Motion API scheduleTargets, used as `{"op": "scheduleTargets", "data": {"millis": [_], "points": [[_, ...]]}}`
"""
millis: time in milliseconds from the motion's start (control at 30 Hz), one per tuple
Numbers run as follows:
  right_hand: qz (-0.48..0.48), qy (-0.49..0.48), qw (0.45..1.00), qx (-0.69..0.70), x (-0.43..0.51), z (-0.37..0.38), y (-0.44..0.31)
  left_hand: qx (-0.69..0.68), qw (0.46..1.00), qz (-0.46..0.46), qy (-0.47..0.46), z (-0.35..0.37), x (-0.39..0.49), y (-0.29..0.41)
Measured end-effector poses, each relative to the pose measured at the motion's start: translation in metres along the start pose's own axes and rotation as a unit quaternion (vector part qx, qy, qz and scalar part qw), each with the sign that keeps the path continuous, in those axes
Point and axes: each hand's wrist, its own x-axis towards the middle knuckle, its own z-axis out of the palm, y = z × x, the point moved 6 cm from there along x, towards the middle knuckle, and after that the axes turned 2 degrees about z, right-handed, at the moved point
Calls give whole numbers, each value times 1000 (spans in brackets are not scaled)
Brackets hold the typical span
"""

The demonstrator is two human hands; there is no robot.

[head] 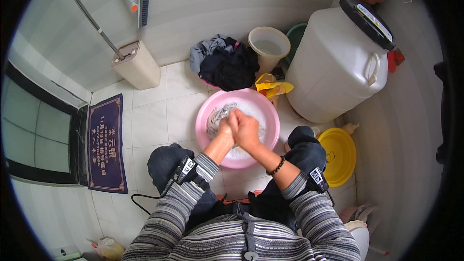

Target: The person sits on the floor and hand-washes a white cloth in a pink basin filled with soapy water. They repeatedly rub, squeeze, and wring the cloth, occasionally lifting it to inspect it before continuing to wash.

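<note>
A pink plastic basin [273, 130] of sudsy water stands on the floor between my knees. Soaking in it is a light grey garment [217, 114], bunched on the left side. My left hand [226, 130] and my right hand [246, 127] are closed and pressed together above the basin's middle. Folds of the garment come out beside and below them, so both appear to grip it; the fingers hide most of the gripped part. Wet skin shines on my left wrist.
Dark and grey clothes [230, 63] are heaped behind the basin, beside a yellow packet [273, 87], a cream bucket of water [268, 47] and a large white barrel [333, 61]. A yellow basin [339, 157] lies right. Leftward are a mop bucket [139, 67] and a purple mat [107, 145] bearing writing.
</note>
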Motion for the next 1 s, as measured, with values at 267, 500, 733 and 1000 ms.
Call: {"op": "scheduleTargets", "data": {"millis": [267, 500, 733, 1000], "points": [[-19, 14, 999, 23, -4, 2, 0, -62, 996, 41, -45, 2, 3, 7], [49, 77, 995, 37, -6, -6, 10, 98, 994, 22, -42, -10, 18, -3], [54, 75, 995, 43, -9, -5, 7, 88, 996, 4, -5, -12, 16, -12], [-57, 16, 998, 36, -16, 2, -15, -118, 972, -75, -186, -2, 18, -10]]}}
